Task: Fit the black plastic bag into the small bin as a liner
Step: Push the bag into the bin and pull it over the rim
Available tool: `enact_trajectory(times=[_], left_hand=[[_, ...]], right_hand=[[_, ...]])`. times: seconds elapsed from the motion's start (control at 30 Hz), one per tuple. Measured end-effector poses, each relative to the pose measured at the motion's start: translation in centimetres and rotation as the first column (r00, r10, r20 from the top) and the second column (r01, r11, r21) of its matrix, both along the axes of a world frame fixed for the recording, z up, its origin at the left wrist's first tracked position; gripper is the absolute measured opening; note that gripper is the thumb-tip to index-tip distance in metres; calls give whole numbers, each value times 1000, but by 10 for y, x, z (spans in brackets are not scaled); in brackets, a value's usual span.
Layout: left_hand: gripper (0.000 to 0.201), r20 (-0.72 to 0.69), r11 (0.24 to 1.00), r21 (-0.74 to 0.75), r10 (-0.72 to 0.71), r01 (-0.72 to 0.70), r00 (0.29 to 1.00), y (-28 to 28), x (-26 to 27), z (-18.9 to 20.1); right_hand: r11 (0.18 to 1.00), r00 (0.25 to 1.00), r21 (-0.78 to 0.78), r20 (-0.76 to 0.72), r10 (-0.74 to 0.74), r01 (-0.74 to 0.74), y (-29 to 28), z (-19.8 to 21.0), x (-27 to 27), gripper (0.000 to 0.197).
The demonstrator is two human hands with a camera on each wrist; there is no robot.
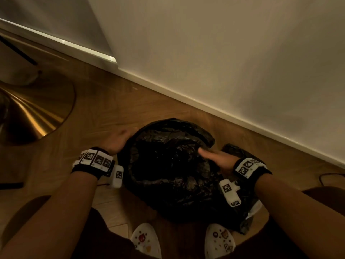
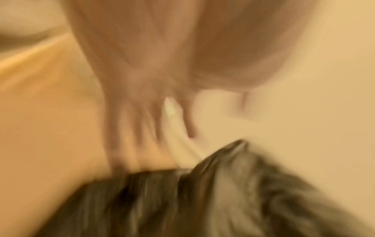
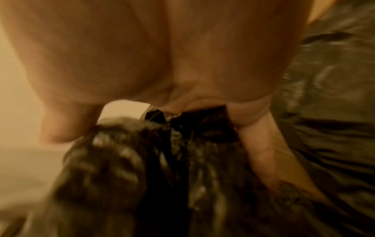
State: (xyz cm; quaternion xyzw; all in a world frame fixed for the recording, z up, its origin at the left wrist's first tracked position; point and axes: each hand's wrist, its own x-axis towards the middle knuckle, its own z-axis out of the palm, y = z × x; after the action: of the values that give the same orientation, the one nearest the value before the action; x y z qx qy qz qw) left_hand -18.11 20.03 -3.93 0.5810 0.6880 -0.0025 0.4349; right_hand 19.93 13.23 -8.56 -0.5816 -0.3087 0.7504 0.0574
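The black plastic bag (image 1: 168, 165) is spread over the small bin on the wooden floor, its mouth open upward and its edge rolled over the far rim. The bin itself is hidden under the plastic. My left hand (image 1: 117, 141) lies against the bag's left rim; in the blurred left wrist view its fingers (image 2: 131, 128) reach straight down to the bag's edge (image 2: 182, 200). My right hand (image 1: 212, 156) reaches over the right rim. In the right wrist view it pinches bunched plastic (image 3: 162, 152) between its thumb (image 3: 61, 128) and its fingers (image 3: 263, 152).
A white wall with a baseboard (image 1: 186, 96) runs close behind the bin. A round golden table base (image 1: 37, 109) sits at the left. More black plastic (image 1: 235, 148) lies to the right of the bin. My white clogs (image 1: 147, 240) stand just in front.
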Motion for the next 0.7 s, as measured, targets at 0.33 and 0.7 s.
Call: enact_trajectory(times=[0.33,0.7], left_hand=[[34,214,988,94,97,-120,972,13,29,-2],[9,472,648,-202,721,-735,506,-1,16,-32]], right_hand=[[936,947,338,321,-13,-101,53,27,-33,10],[879,886,377,238,-398,294,111,25,-11,92]])
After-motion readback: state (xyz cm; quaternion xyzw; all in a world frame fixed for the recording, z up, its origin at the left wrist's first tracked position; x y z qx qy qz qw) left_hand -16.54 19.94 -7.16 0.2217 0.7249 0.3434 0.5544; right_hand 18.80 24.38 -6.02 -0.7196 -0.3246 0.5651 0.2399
